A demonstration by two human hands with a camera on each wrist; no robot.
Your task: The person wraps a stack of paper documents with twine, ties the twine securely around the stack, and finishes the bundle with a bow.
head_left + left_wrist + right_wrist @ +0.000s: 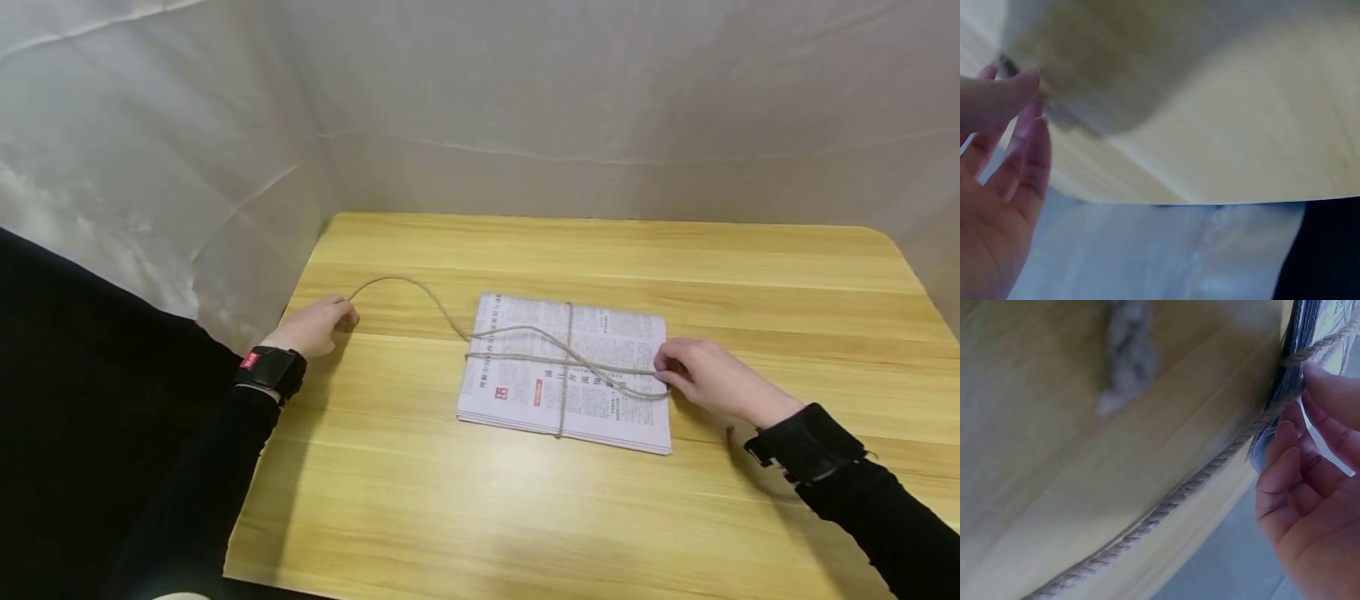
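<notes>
Newspaper stack (570,375) flat at frame centre, long axis left-right, twine (525,358) crossed over it. Right hand (705,379) nearer, at stack's right edge, fingers curled, pinching twine there. Left hand (315,327) well left of stack, fingertips closed on twine's free end; slack strand arcs right from it to stack. Table (750,283) beneath.

Pale yellow wood-grain table (600,500); white newspaper bundle (525,392) with black print and small red marks; tan braided twine (420,287); black sleeves; white backdrop at twelve o'clock.
</notes>
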